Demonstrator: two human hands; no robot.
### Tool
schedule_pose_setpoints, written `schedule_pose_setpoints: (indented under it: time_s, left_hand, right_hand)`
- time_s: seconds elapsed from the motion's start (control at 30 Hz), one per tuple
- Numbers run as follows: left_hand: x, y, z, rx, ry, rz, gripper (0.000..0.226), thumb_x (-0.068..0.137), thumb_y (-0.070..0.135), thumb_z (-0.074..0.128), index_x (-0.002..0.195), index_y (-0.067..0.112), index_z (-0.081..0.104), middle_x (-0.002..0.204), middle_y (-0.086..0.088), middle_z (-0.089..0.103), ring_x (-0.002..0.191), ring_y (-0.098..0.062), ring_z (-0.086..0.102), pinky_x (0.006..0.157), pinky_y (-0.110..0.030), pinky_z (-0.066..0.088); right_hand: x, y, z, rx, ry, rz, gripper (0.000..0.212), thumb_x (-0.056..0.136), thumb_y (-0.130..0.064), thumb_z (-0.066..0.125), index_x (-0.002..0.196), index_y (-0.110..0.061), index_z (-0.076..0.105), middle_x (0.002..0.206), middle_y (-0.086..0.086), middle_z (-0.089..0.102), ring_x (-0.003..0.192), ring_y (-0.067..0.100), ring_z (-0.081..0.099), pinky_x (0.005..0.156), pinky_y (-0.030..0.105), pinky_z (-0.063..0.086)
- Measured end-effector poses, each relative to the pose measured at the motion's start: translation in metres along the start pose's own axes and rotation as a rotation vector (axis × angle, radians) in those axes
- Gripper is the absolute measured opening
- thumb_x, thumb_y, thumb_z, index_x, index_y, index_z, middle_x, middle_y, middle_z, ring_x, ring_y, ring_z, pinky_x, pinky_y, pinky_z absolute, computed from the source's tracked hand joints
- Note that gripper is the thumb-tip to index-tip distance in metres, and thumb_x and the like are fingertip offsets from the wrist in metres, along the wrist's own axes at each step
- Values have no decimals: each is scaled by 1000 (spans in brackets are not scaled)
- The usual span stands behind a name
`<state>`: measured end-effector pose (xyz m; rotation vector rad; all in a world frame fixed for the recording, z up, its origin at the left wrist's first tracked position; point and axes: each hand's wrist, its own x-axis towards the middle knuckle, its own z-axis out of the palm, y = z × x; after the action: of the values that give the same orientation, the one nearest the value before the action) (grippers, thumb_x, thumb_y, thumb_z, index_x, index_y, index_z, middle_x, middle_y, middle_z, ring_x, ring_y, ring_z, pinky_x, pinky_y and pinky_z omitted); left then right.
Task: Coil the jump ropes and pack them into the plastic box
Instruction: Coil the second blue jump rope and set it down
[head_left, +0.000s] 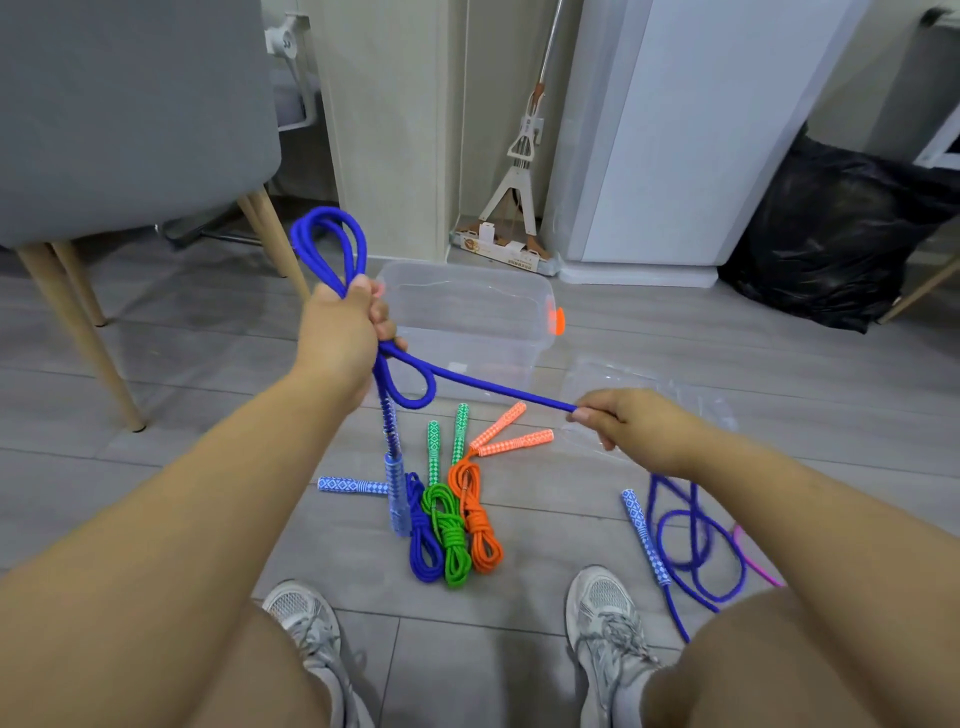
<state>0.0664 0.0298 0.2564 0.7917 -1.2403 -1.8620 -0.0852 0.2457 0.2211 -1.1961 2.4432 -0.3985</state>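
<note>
Coiling in progress here, with the blue rope (467, 376) as the one in hand; the left hand (345, 322) is fisted round a bundle of its loops, some standing up above the knuckles and one hanging below, with a handle (396, 488) dangling under the wrist; the right hand (618, 421) pinches the same rope between thumb and fingers, out to the side and lower, so a straight stretch runs taut between the two hands. The slack tail (696, 540) appears to drop from the right hand to the floor by the right shoe.

The plastic box (540, 296) stands open just beyond the left hand, toward the far edge of the floor, nothing visible in it yet; what looks like its clear lid (623, 382) lies beside it, under the right hand.

Three bundles lie coiled between the feet and the box: blue bundle (423, 545), green bundle (453, 545), orange bundle (482, 535); none packed.

Next call, as I read it: bring the right hand across, lay another loop into the left fist, feed the tail up; keeping the loops even looks like the tricky part.
</note>
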Motion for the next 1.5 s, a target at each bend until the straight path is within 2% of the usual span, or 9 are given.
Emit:
schedule_pose_setpoints:
  time_s: [0.2, 0.37, 0.53, 0.73, 0.87, 1.1, 1.27, 1.37, 1.5]
  left_hand:
    - [0, -7, -4, 244, -64, 49, 20, 101, 18, 36, 89, 17, 52, 63, 1, 38, 51, -10, 35, 53, -27, 42]
    - [-6, -19, 5, 396, -142, 33, 16, 101, 16, 37, 94, 13, 51, 69, -1, 47, 57, -12, 40, 59, -31, 44]
    - [-19, -26, 16, 451, -200, -1, 18, 101, 17, 36, 90, 14, 50, 73, -2, 53, 63, -15, 51, 65, -31, 48]
    - [-28, -27, 21, 477, -251, -35, 16, 101, 18, 37, 102, 9, 50, 73, -5, 57, 72, -23, 60, 78, -40, 53]
    - [-30, -31, 23, 461, -283, -72, 20, 102, 17, 36, 105, 4, 50, 71, -7, 60, 62, -22, 60, 69, -38, 54]
    - [-30, -33, 23, 438, -337, -57, 25, 102, 15, 35, 88, 8, 54, 57, -5, 61, 52, -18, 65, 74, -43, 54]
    - [-32, -34, 22, 389, -364, -86, 22, 102, 17, 35, 87, 9, 48, 55, -4, 44, 45, -19, 51, 64, -42, 53]
    - [-32, -32, 21, 438, -324, -102, 22, 101, 21, 37, 83, 13, 45, 56, -1, 35, 44, -13, 34, 48, -27, 39]
    - [-25, -26, 12, 452, -255, -92, 25, 101, 24, 37, 79, 14, 46, 56, 0, 32, 41, -9, 26, 46, -24, 25]
  right_hand:
    - [-9, 7, -6, -47, 108, 63, 14, 99, -33, 38, 96, -24, 50, 84, 5, 62, 74, 20, 54, 64, 30, 41]
    - [-19, -38, -13, -5, 133, -205, 14, 97, -29, 45, 94, -26, 58, 75, -11, 54, 72, 9, 50, 60, 13, 36]
    - [-14, -73, -14, 178, 175, -293, 14, 96, -28, 46, 91, -26, 60, 69, -13, 55, 66, -3, 52, 59, 5, 37]
    - [5, -92, -7, 183, 329, -281, 17, 96, -28, 47, 98, -21, 63, 69, -11, 53, 66, 5, 49, 61, 13, 38]
    - [16, -95, -1, 148, 385, -281, 18, 94, -26, 50, 93, -15, 65, 71, -6, 55, 64, 8, 46, 59, 22, 37]
    - [20, -97, 2, 120, 431, -341, 13, 92, -20, 54, 89, -13, 65, 72, -6, 58, 60, 0, 47, 59, 4, 35]
    - [22, -94, 3, 137, 441, -347, 14, 90, -22, 58, 94, -11, 66, 86, 2, 65, 76, 11, 52, 66, 20, 39]
    - [19, -87, 0, 91, 409, -335, 16, 90, -27, 59, 96, -13, 65, 81, -3, 58, 73, 10, 49, 62, 13, 36]
    - [11, -70, -9, 38, 361, -285, 18, 90, -31, 57, 95, -16, 64, 80, -2, 59, 74, 14, 50, 61, 23, 37]
